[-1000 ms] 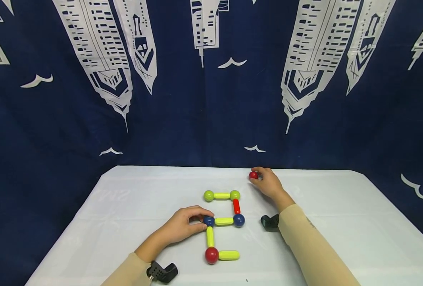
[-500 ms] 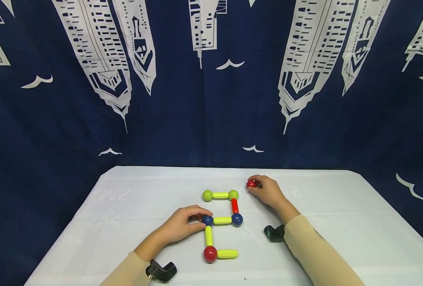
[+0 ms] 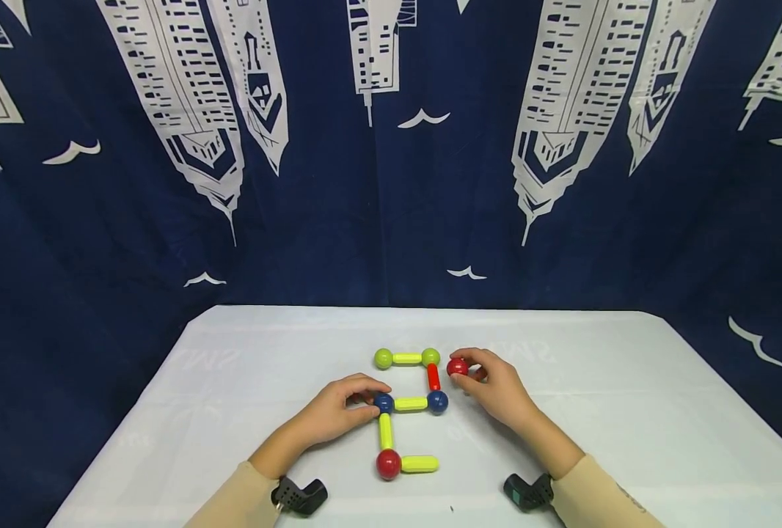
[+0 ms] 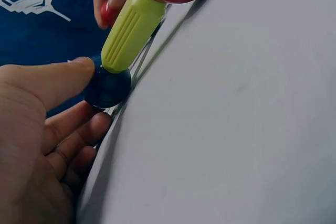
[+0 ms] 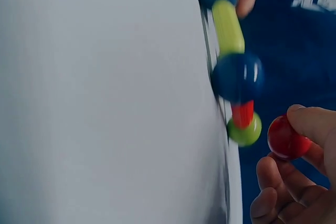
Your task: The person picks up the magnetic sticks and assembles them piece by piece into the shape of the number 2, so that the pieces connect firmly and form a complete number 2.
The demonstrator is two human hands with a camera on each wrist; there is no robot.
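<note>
My left hand pinches a blue ball at the left corner of a figure of balls and rods on the table. From that ball one yellow-green rod runs to a second blue ball, another down to a red ball with a rod whose right end is free. A red rod joins the right blue ball to a green ball; a rod links it to another green ball. My right hand pinches a loose red ball, just right of the figure.
The white table spreads around the figure, with a dark blue printed curtain behind its far edge. Black wrist devices sit at both sleeves. A tiny dark speck lies near the front.
My right hand has brought the red ball from the table's far edge nearer, beside the figure's upper right. My left hand keeps its hold on the blue ball.
</note>
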